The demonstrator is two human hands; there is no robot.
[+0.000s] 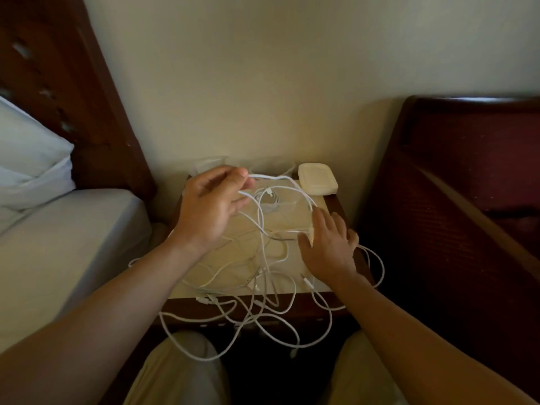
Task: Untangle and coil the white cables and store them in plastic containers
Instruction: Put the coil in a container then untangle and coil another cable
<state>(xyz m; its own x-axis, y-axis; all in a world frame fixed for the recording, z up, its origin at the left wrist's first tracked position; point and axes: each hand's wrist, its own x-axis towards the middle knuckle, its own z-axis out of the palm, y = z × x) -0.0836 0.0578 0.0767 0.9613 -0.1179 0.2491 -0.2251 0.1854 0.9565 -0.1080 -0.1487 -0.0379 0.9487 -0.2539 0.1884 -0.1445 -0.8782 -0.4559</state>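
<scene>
A tangle of white cables [263, 276] sprawls over the small bedside table [295, 217] and hangs off its front edge over my knees. My left hand [210, 206] is raised above the table's back left and pinches a cable loop [280, 179] that arcs to the right. With fingers spread, my right hand [327, 244] rests flat on the table's right side, touching the edge of a clear plastic container [287, 213] that holds a small coiled cable. Stacked white lids [317, 178] lie at the back right corner. More clear containers [209, 165] stand behind my left hand, partly hidden.
A bed with a grey sheet [67, 238] and a pillow [26, 153] lies on the left, its dark wooden headboard [87, 92] behind. A dark red armchair [467, 185] stands close on the right. A cream wall backs the table.
</scene>
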